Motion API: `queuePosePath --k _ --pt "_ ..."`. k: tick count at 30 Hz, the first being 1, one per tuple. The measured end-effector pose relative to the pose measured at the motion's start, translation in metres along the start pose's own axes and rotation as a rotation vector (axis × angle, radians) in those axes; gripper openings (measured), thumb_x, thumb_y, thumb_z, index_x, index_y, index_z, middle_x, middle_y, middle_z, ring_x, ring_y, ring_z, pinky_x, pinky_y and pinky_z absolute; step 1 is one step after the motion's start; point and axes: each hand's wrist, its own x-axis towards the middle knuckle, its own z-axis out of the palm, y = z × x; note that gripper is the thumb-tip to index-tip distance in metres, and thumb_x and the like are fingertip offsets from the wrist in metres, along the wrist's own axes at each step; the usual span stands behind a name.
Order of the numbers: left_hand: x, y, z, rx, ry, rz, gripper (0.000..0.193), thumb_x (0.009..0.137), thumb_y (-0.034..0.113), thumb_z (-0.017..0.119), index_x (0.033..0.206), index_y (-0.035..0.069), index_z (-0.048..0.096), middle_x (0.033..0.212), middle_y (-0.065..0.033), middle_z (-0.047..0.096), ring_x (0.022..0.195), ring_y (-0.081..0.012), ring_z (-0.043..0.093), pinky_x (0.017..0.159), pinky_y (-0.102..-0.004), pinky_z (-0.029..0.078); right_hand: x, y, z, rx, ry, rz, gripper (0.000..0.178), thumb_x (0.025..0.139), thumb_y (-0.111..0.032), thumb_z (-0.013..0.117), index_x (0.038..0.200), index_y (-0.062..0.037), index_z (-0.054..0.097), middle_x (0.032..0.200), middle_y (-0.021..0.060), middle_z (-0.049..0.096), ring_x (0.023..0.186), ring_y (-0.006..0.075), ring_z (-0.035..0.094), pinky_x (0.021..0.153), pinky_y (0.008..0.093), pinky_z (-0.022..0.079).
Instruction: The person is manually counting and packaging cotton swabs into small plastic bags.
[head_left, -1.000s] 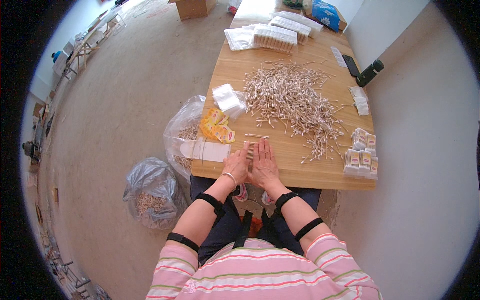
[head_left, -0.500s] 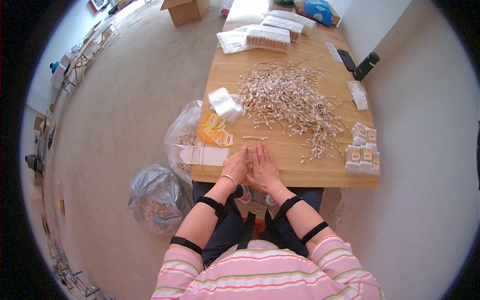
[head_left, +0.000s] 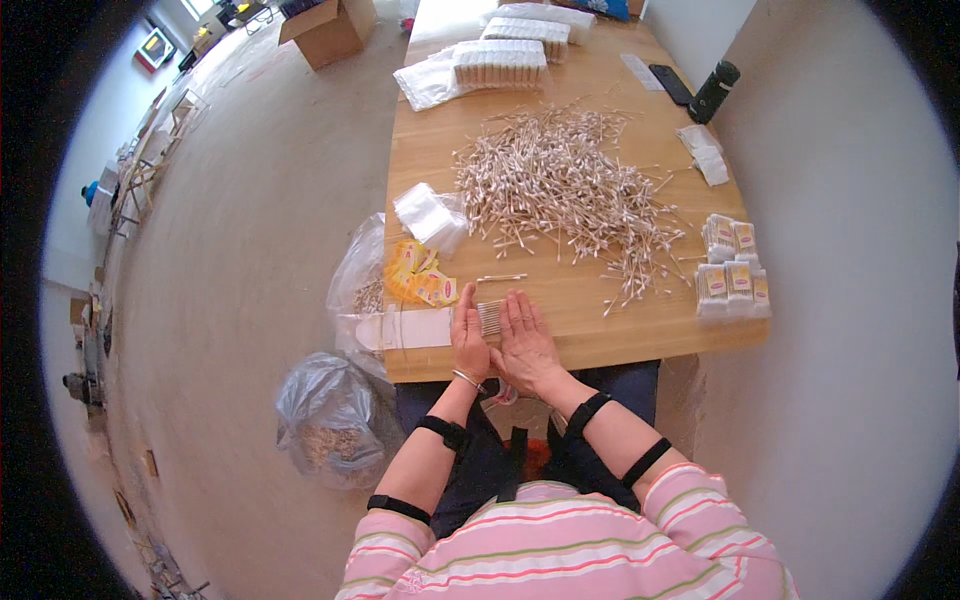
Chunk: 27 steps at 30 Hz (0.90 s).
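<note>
A small row of cotton swabs [head_left: 489,318] lies side by side near the table's front edge, between my two hands. My left hand [head_left: 469,335] stands on edge at the row's left end, fingers stretched out and together. At the other end, my right hand [head_left: 527,348] lies with straight fingers against the swabs. The heels of both hands meet below the row. A single cotton swab [head_left: 502,278] lies just beyond my fingertips. A white card strip [head_left: 425,328] is left of my left hand. Beyond my hands spreads a large heap of loose cotton swabs [head_left: 560,180].
Yellow printed cards [head_left: 420,273] and clear plastic bags [head_left: 430,215] lie at the left. Filled swab packs [head_left: 738,285] stand at the right edge. Farther back are bundled packs [head_left: 498,65], a phone [head_left: 670,84] and a dark bottle [head_left: 714,92]. A swab-filled bag [head_left: 335,420] sits on the floor.
My left hand's fingers have straightened and lifted upright, showing more of the swab row. My right hand stays flat beside it. The whole view has shifted slightly.
</note>
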Motion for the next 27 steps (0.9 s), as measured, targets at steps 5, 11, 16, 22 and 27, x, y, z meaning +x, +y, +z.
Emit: queuePosePath --k 5,11,16,22,27 --pt "0.001 -0.004 -0.007 -0.303 -0.01 -0.154 0.043 0.099 0.022 0.035 0.134 -0.003 0.04 0.138 -0.014 0.042 0.13 -0.0229 0.036 0.109 -0.0333 0.024 -0.001 -0.013 0.002 0.019 -0.009 0.037 0.08 0.086 -0.043 0.048 0.138 0.0105 0.02 0.147 0.0271 0.014 0.139 0.038 0.009 0.114 0.0455 0.007" --pt "0.002 -0.01 -0.03 -0.318 0.009 -0.174 0.043 0.1 0.025 0.034 0.132 -0.003 0.042 0.136 -0.0134 0.044 0.128 -0.0221 0.038 0.109 -0.0329 0.025 0.003 -0.036 0.012 0.06 -0.009 0.05 0.078 0.086 -0.04 0.046 0.138 0.011 0.019 0.147 0.0276 0.013 0.139 0.0399 0.008 0.114 0.0469 0.005" --pt "0.002 -0.012 -0.057 -0.15 0.04 -0.104 0.041 0.1 0.024 0.034 0.127 -0.004 0.047 0.13 -0.0142 0.049 0.124 -0.0223 0.043 0.107 -0.0326 0.028 0.013 -0.064 0.024 0.031 -0.049 0.019 0.077 0.087 -0.041 0.045 0.139 0.0099 0.02 0.148 0.0277 0.012 0.139 0.0401 0.007 0.114 0.0464 0.004" --pt "0.01 -0.013 -0.077 -0.172 0.066 -0.088 0.043 0.101 0.027 0.033 0.126 -0.005 0.047 0.129 -0.0147 0.049 0.122 -0.0223 0.044 0.106 -0.0334 0.03 0.027 -0.083 0.027 0.049 -0.108 0.02 0.075 0.087 -0.039 0.045 0.139 0.0096 0.021 0.148 0.0268 0.012 0.14 0.039 0.005 0.114 0.0463 0.003" --pt "0.008 -0.02 -0.078 -0.237 0.088 -0.059 0.044 0.101 0.03 0.033 0.127 -0.003 0.045 0.128 -0.0125 0.049 0.12 -0.0215 0.044 0.105 -0.0339 0.031 0.028 -0.084 0.033 0.124 -0.008 0.032 0.078 0.086 -0.038 0.048 0.14 0.0086 0.015 0.146 0.0226 0.015 0.139 0.0364 0.007 0.114 0.0461 0.005"
